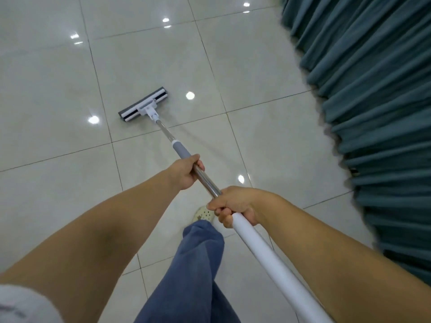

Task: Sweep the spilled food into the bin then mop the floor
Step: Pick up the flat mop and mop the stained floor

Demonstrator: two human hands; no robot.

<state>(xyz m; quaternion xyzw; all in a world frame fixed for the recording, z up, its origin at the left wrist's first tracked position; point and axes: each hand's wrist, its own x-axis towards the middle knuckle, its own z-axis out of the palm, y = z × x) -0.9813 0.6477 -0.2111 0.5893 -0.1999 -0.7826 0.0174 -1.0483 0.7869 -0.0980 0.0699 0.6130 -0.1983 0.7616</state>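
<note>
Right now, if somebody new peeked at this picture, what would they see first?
A flat grey and white mop head lies on the shiny pale tiled floor, mid-picture. Both hands grip its pole lower down the picture, the left hand nearer the head than the right hand. A pleated teal curtain fills the right side.

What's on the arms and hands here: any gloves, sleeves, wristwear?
No gloves: the left hand and right hand are both bare, with no rings, watch or bands visible. Both forearms are uncovered as far as the frame shows. A pale, soft-looking sleeve shows at the left upper arm in the bottom-left corner. Any sleeve on the right arm is out of view.
</note>
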